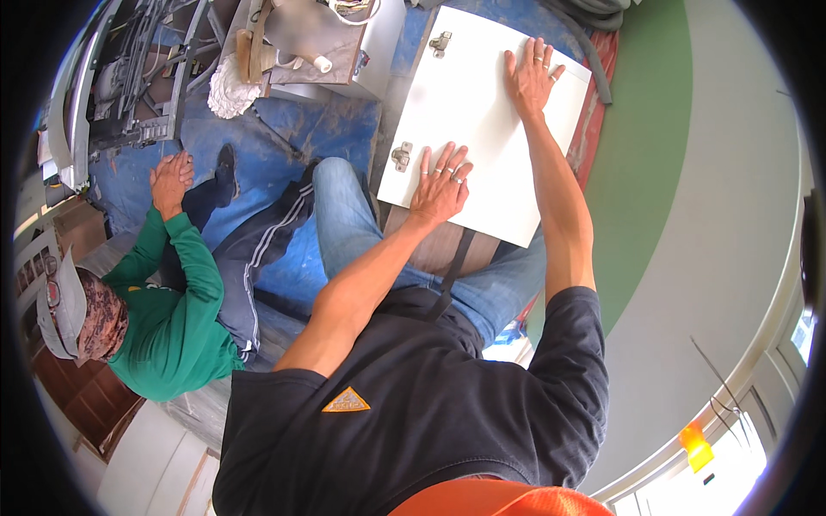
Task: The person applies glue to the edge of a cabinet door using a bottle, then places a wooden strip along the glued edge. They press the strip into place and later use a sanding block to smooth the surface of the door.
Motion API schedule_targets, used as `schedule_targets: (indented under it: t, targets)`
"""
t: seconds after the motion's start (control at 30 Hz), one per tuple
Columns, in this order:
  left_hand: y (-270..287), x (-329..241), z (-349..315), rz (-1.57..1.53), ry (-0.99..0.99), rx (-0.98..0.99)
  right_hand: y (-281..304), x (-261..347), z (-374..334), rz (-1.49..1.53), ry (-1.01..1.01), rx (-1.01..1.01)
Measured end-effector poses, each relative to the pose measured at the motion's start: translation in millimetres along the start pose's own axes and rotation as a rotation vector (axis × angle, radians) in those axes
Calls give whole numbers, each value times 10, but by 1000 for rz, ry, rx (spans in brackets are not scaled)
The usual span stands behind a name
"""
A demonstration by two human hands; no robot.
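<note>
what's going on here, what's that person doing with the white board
The person has both hands spread on a white panel: the left hand near its lower left part, the right hand near its far right corner. Two metal hinges sit along the panel's left edge. A brown surface shows just past its near edge. To the left, a co-worker in a green top has their hands together, away from the panel.

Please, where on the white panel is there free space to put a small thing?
The panel is bare between the left hand and right hand, and at its lower right corner. Crowded: the left edge, where the lower hinge sits beside the left hand.
</note>
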State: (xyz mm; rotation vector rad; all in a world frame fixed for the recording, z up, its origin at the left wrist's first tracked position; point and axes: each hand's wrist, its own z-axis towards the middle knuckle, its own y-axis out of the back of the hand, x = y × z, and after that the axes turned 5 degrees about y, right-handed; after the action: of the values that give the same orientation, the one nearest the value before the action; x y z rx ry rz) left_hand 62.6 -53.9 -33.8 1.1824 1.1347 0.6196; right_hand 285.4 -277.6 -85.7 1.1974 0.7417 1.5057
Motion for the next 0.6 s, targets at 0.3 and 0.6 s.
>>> schedule_targets:
  t: [0.3,0.6]
  targets:
    - [-15,36,-18,-43,-6,10,453,-391,-148,-166,-230,70]
    - [-35,48,-29,-39,-22,-38,785,281,-1532,-144,12,128]
